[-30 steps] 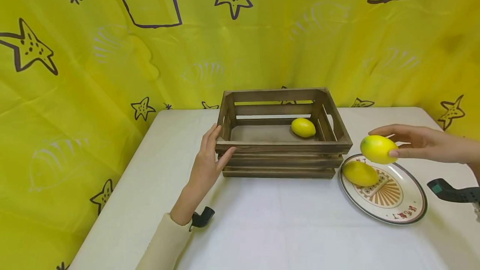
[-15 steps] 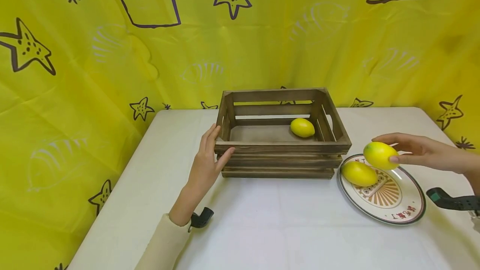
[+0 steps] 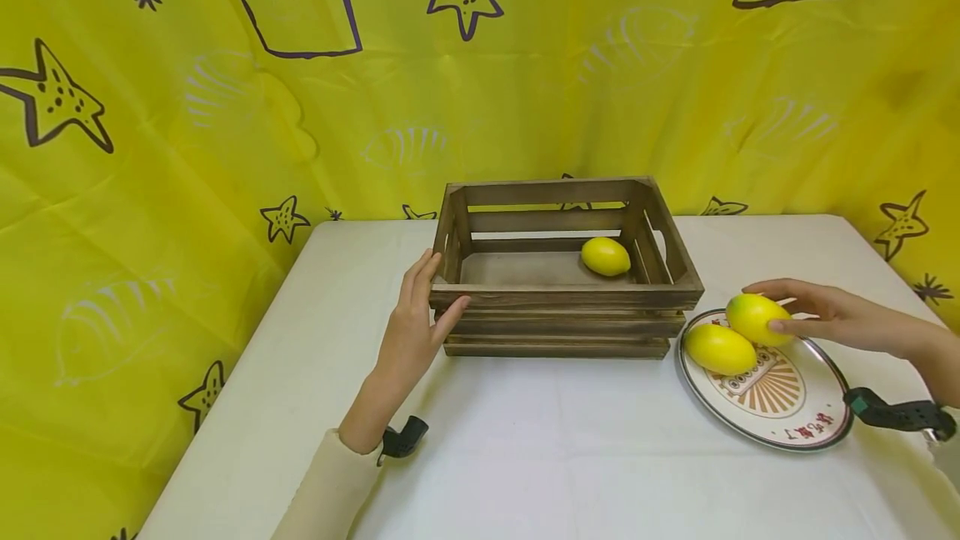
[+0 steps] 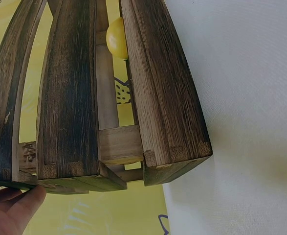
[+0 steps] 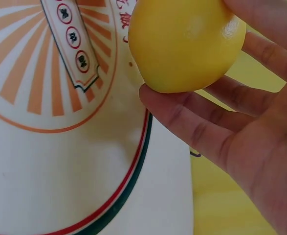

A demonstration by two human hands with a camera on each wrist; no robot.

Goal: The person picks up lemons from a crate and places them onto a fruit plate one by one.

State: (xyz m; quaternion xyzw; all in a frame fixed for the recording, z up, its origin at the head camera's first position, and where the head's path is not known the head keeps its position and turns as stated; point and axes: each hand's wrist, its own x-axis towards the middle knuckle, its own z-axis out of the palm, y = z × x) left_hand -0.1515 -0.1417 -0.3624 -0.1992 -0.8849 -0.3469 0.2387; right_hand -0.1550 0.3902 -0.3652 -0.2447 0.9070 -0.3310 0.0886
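Pinching a glossy yellow oval lemon (image 3: 753, 317) between thumb and fingers, the right hand (image 3: 836, 317) is over the upper part of a round white plate printed with an orange sunburst (image 3: 822, 382), at the right of the frame. Its thumb lies on the near side and its fingers reach behind, probably because a smooth, rounded skin needs support from opposite sides. Whether this lemon bears on the plate, or touches the second smooth yellow lemon (image 3: 720, 350) at the plate's upper left, I cannot tell.

Left of the plate, around mid-frame, stands a dark brown slatted wooden crate (image 3: 562, 298), with a third bright yellow lemon (image 3: 606, 257) on its floor toward the right end. The left hand (image 3: 408, 336) rests at the crate's near left corner, fingers fairly straight along the end wall and thumb across the front slats; bracing two faces likely keeps the light-looking crate from sliding on the white-covered bench (image 3: 517, 440).
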